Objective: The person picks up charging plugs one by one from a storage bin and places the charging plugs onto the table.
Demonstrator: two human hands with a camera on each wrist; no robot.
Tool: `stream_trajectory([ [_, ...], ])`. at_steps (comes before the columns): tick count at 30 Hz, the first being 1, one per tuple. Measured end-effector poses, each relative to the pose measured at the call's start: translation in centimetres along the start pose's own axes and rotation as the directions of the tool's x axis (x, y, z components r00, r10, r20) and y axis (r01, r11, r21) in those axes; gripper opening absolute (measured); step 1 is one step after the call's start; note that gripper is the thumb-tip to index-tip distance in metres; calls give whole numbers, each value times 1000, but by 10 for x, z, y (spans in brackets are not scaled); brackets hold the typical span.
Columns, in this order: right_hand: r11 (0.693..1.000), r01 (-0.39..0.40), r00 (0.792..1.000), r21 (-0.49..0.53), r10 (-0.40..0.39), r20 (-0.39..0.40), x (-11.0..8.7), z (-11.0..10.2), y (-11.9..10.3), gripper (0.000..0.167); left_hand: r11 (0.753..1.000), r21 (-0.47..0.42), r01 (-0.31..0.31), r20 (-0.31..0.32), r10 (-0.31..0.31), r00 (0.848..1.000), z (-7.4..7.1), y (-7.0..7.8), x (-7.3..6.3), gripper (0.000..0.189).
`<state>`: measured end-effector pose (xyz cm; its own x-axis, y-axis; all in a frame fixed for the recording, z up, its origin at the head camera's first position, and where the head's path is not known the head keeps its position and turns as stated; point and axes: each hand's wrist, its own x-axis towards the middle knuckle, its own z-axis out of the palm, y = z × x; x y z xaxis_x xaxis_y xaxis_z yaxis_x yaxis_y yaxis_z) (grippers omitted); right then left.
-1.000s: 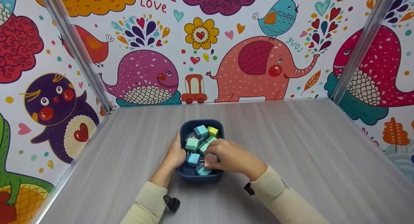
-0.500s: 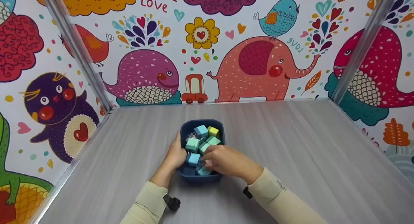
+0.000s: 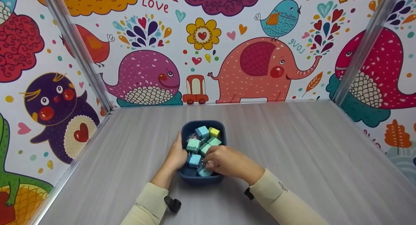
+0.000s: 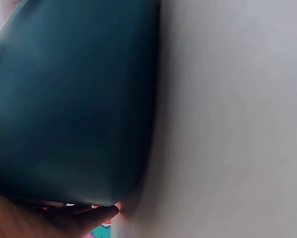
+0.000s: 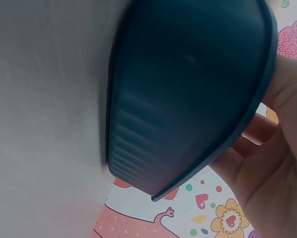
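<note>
A dark blue plastic box (image 3: 201, 182) stands on the table with several pastel binder clips in it. A yellow clip (image 3: 214, 132) and a light blue clip (image 3: 201, 131) lie at its far end, mint green clips (image 3: 193, 145) in the middle. Nearer are another blue clip (image 3: 194, 160) and a teal clip (image 3: 204, 171). Silver wire handles stick out among them. My left hand (image 3: 176, 154) holds the box's left wall, fingers along the outside, thumb at the rim. Inside the near right part, my right hand (image 3: 227, 163) has curled fingers pinching a clip that they mostly hide.
The grey wood-grain table (image 3: 286, 137) extends around the box. Behind it rises a wall (image 3: 201, 62) printed with cartoon animals, and metal posts (image 3: 354, 49) stand at the table's back corners. Black straps with small devices (image 3: 173, 204) sit at the wrists.
One second ago a pink clip showed between my right fingers; the hand has since turned and dipped slightly, and the pink is out of sight. My left hand and the box stay put.
</note>
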<state>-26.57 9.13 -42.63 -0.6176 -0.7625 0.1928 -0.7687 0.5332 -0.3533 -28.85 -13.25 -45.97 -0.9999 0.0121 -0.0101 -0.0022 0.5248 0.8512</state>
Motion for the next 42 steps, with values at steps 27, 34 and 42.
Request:
stream_trajectory([
  [27, 996, 5, 970, -86, -26, -240, -4, -15, 6, 21, 1000, -14, -24, -7, 24, 1000, 0, -1, 1, 81],
  [34, 994, -50, 915, -96, 7, -404, -6, -24, 17, 24, 1000, 19, -25, -10, 25, 1000, 0, -1, 2, 80],
  [42, 972, -220, 817, -84, 137, -560, -10, -29, 37, 24, 1000, 9, -19, -5, 19, 1000, -1, 0, 0, 80],
])
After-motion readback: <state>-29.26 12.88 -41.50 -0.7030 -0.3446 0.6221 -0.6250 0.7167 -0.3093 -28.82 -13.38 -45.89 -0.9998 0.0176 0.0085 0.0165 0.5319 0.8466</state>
